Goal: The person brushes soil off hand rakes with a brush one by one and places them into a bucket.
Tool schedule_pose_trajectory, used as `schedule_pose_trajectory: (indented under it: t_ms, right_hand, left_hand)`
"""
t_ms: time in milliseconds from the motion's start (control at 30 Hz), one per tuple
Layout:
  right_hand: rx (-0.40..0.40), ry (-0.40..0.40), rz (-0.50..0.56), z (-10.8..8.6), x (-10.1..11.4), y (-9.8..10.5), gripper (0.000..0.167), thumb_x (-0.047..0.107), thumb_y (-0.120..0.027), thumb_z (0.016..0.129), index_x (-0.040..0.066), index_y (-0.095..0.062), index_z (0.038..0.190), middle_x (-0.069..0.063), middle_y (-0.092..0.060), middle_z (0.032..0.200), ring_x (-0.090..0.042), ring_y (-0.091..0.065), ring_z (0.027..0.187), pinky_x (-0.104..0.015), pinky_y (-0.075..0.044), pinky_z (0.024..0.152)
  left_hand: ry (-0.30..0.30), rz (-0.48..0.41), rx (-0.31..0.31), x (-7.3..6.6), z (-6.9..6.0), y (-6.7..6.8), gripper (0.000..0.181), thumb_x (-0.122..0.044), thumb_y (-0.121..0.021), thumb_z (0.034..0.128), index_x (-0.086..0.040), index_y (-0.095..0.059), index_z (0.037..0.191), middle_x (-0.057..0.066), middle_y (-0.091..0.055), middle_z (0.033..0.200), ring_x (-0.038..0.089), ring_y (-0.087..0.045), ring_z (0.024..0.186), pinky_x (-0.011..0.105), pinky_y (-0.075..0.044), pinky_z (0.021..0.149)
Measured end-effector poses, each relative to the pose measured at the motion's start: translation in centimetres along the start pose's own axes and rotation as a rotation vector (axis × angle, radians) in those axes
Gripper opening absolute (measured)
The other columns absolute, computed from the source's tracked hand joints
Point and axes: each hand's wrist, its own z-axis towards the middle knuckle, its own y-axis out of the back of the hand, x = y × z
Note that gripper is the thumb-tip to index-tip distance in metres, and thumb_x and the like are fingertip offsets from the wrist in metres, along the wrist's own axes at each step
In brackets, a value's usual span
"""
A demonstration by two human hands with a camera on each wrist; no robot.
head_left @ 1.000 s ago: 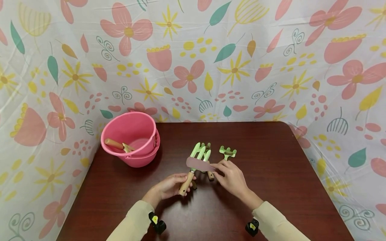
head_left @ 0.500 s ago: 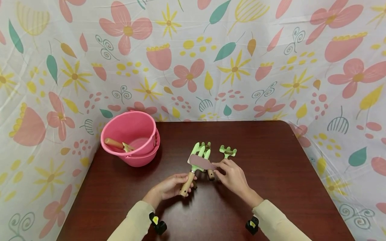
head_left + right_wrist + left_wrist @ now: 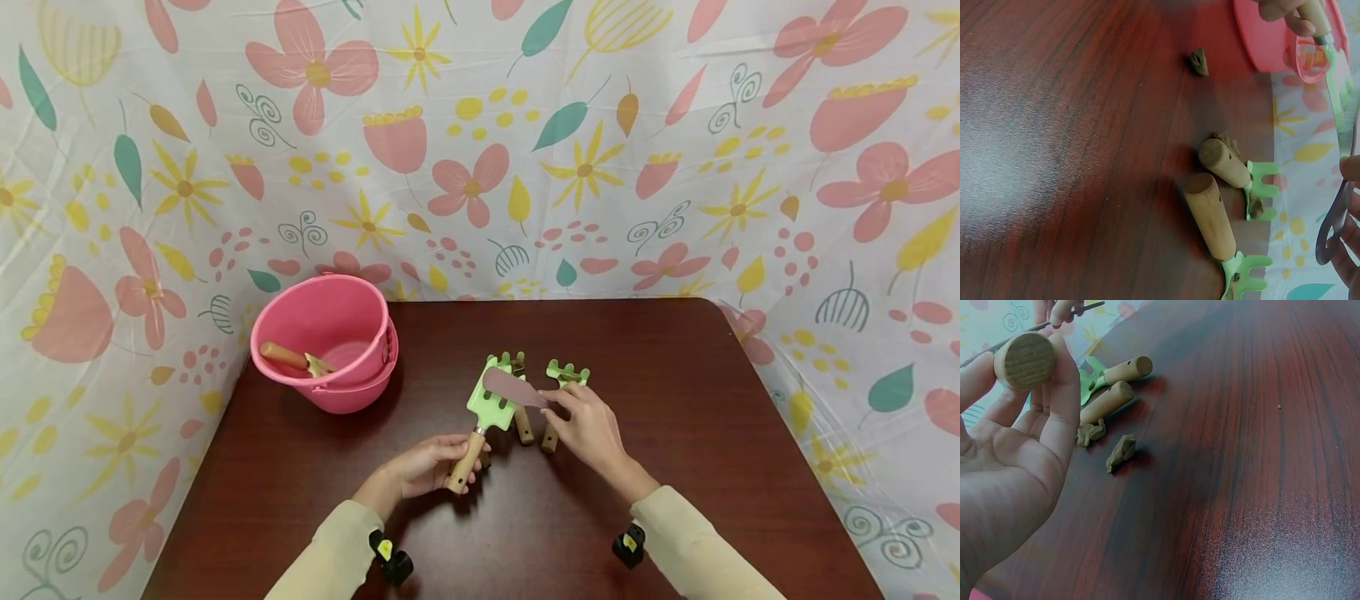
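Note:
My left hand (image 3: 427, 465) grips the wooden handle of a small green garden fork (image 3: 491, 410), its tines pointing away from me above the table. My right hand (image 3: 591, 427) pinches one end of a thin, bendable mauve strip (image 3: 512, 387) that looks like sandpaper. The strip lies across the front of the tines in the head view; whether it touches them I cannot tell. In the right wrist view the strip's near end curls beneath my fingers. Two green rakes with wooden handles, the left rake (image 3: 1225, 164) and the right rake (image 3: 1212, 219), lie below my hands.
Two nested pink buckets (image 3: 352, 398) stand at the table's back left, with a wooden-handled tool (image 3: 285, 357) inside. Brown crumpled clumps, one clump (image 3: 1122, 452) apart from another clump (image 3: 1090, 432), lie near the rake handles. A floral cloth (image 3: 480, 150) hangs behind the table.
The strip has shifted up and to the right along the tines, with my right hand moving slightly right. The fork's green head shows more of its face. My left hand stays nearly in place.

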Motion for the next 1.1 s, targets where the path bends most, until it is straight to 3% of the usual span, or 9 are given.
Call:
schedule_pose_trajectory:
  t_ms: [300, 633, 867, 1100]
  right_hand:
    - [-0.093, 0.002, -0.041, 0.6, -0.9, 0.1, 0.028, 0.013, -0.08, 0.067, 0.014, -0.073, 0.094, 0.003, -0.06, 0.079, -0.009, -0.045, 0.061, -0.024, -0.035, 0.045]
    - [-0.07, -0.081, -0.116, 1.0, -1.5, 1.3, 0.026, 0.013, -0.076, 0.072, 0.012, -0.072, 0.097, -0.002, -0.06, 0.082, -0.017, -0.051, 0.066, -0.032, -0.042, 0.052]
    - [-0.07, -0.078, -0.1, 0.9, -1.9, 1.3, 0.025, 0.013, -0.074, 0.073, 0.013, -0.071, 0.098, 0.0, -0.061, 0.082, -0.016, -0.051, 0.067, -0.032, -0.043, 0.053]
    - [-0.088, -0.09, -0.097, 0.7, -1.7, 1.6, 0.026, 0.013, -0.074, 0.073, 0.013, -0.071, 0.099, -0.002, -0.061, 0.083, -0.017, -0.052, 0.068, -0.033, -0.043, 0.054]
  left_hand:
    - [0.007, 0.011, 0.001, 0.1, -0.2, 0.0, 0.043, -0.023, -0.043, 0.097, 0.002, -0.041, 0.131, 0.005, -0.059, 0.096, 0.017, -0.06, 0.083, 0.032, -0.05, 0.073]
    - [0.024, 0.062, -0.031, 0.2, -0.5, 0.2, 0.054, -0.023, -0.044, 0.0961, 0.012, -0.029, 0.135, 0.002, -0.061, 0.095, 0.015, -0.059, 0.082, 0.032, -0.049, 0.072]
    - [0.014, 0.07, -0.055, -0.1, -0.6, 0.3, 0.05, -0.022, -0.048, 0.0943, 0.008, -0.037, 0.133, 0.003, -0.063, 0.097, 0.015, -0.059, 0.081, 0.032, -0.049, 0.073]
    - [-0.002, 0.107, -0.135, -0.5, -0.8, 0.9, 0.047, -0.016, -0.046, 0.0952, 0.009, -0.035, 0.134, 0.002, -0.063, 0.094, 0.017, -0.059, 0.082, 0.032, -0.049, 0.069]
